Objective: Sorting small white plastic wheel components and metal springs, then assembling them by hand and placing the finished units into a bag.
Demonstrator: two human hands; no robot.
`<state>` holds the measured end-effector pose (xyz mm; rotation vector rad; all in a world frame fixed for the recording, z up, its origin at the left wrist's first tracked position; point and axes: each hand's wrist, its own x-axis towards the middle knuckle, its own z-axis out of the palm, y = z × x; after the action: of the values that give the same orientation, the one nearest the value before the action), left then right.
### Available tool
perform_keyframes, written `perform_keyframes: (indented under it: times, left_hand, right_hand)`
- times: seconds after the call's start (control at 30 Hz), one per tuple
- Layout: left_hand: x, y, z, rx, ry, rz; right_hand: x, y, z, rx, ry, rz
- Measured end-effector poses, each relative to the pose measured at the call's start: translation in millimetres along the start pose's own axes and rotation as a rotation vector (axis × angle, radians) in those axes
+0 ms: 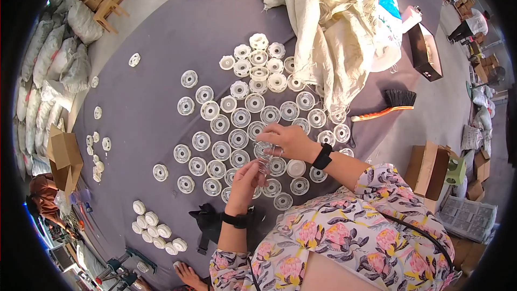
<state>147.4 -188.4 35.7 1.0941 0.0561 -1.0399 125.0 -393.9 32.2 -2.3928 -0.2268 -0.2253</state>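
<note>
Many round white discs (240, 118) with dark centre holes lie spread over the grey table cover, like small wheels or caps. Above the near part of this group my left hand (244, 184) is closed on thin shiny pieces (263, 166), clear or metallic; their kind is too small to tell. My right hand (290, 141) reaches in from the right, fingers bent and close together over a disc (262, 150). Thin shiny bits show below these fingers, but what they grip is partly hidden. Both wrists wear black bands.
A large cream woven sack (328, 32) lies at the far side, overlapping some discs. An orange-handled brush (383, 112) and a black open box (425, 52) sit at the right. Stacked white caps (152, 219) are near left. Another person's hand (188, 276) rests at the near edge.
</note>
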Motion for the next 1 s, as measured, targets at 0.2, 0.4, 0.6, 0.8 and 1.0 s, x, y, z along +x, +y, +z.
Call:
perform_keyframes:
  times: [0.2,0.4,0.6,0.8,1.0]
  left_hand:
    - [14,-10,-15,-0.363,-0.049,-0.334]
    - [24,-22,-6,-0.088,0.026,-0.065]
    - [20,-21,11,0.049,0.128,0.021]
    - [44,-40,-23,0.385,0.278,0.146]
    - [113,43,-99,0.766,0.635,0.429]
  right_hand:
    - [11,1,6,-0.025,-0.025,-0.135]
    - [11,12,19,0.031,0.172,0.052]
    - [14,10,7,0.025,0.092,0.267]
    - [29,6,-7,0.172,0.130,0.354]
    - [-12,24,1,0.146,0.049,0.440]
